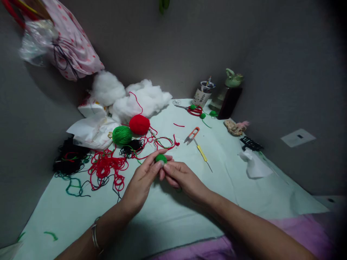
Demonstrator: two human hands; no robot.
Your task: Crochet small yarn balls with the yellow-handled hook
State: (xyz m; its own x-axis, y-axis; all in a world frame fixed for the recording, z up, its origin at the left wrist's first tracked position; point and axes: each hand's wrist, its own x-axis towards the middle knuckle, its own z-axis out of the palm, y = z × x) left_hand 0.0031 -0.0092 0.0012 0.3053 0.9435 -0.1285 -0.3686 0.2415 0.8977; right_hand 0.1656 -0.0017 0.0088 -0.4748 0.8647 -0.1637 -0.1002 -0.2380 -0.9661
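Observation:
A small green crocheted piece point(161, 158) is held in front of me, above the middle of the table. My left hand point(148, 169) wraps around it, with the thumb pressed on its near side. From the right, my right hand point(180, 176) pinches the same piece at its lower edge, the fingertips of both hands meeting there. A pale spot shows by the left thumb tip; I cannot make out what it is. Beyond the hands lie orange-handled thread snips point(192, 135) and a yellow-handled crochet hook point(202, 154).
A green yarn ball point(121, 135) and red yarn ball point(139, 125) sit left, near tangled red yarn point(107, 168) and black yarn point(69, 159). White stuffing point(146, 95) is piled behind. Red-handled scissors point(194, 110), a pen cup point(202, 94) and crumpled white tissue point(255, 164) stand or lie farther right.

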